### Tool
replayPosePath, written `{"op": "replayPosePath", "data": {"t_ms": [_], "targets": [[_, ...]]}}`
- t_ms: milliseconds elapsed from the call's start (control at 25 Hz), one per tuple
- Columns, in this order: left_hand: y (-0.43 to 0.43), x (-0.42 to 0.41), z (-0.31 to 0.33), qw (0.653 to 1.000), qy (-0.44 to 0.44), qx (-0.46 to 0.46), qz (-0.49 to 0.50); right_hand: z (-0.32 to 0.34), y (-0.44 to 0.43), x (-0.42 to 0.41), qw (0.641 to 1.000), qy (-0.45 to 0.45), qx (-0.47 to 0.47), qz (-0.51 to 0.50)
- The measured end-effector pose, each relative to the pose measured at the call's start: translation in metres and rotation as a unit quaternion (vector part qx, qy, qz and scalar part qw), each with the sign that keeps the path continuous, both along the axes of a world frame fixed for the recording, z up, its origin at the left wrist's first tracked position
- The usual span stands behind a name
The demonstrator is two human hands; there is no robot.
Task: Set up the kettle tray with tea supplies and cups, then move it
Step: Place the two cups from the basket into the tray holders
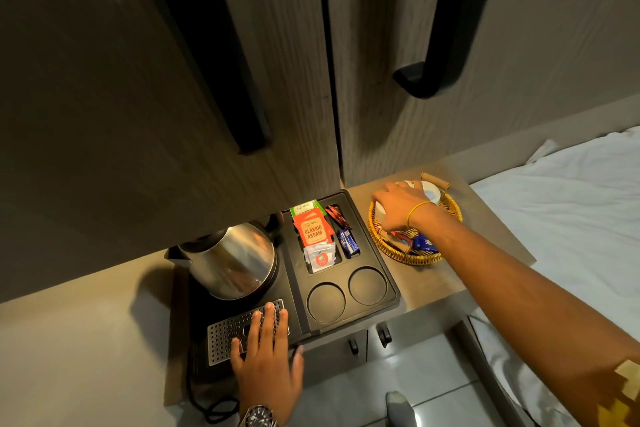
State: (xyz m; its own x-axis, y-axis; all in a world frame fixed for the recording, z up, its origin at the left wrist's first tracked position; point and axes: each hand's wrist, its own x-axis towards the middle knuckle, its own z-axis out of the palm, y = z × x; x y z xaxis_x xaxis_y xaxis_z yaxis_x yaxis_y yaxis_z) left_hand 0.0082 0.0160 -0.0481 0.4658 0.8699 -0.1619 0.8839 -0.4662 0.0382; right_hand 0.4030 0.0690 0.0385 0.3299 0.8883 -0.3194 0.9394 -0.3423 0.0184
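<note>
A: What are the fingers doing?

B: The right hand (pixel 398 208) reaches into the round woven wicker basket (pixel 415 255), fingers (pixel 381 199) curled down over a white ceramic cup (pixel 431 192). Whether they have actually closed on it I cannot tell; the hand hides the contact. The left hand (pixel 266 357) lies flat and spread, holding nothing, its fingers (pixel 268 317) on the perforated metal drip grate (pixel 225 336) at the near edge of the black plastic kettle tray (pixel 389 284).

A: So how much is done?

B: The supplies look well stocked. Orange, green and white tea sachets (pixel 313 230) fill the wider compartment, and dark stick packets and a blue packet (pixel 348 243) sit in the narrow one beside it. The stainless steel kettle (pixel 232 260) stands on the tray's left half.

A: And what's left?

B: The cups. Both round cup recesses (pixel 367 285) are bare. A few packets remain in the basket, just right of the tray on the beige surface (pixel 426 284). After the cups, I'd judge only carrying the tray away remains.
</note>
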Motion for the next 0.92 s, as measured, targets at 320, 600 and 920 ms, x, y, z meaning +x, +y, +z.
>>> {"op": "replayPosePath", "data": {"t_ms": [320,600,920], "targets": [[0.0,-0.001,-0.001,1.0,-0.008,0.01,-0.004,0.014,-0.008,0.008,0.999,-0.013,0.029,0.033],[0.0,-0.004,-0.005,1.0,-0.009,0.017,-0.004,0.058,-0.044,-0.055,0.972,0.075,0.146,0.167],[-0.003,-0.006,-0.005,0.999,-0.034,0.018,-0.015,0.011,-0.051,-0.159,0.923,0.07,0.091,0.368]]}}
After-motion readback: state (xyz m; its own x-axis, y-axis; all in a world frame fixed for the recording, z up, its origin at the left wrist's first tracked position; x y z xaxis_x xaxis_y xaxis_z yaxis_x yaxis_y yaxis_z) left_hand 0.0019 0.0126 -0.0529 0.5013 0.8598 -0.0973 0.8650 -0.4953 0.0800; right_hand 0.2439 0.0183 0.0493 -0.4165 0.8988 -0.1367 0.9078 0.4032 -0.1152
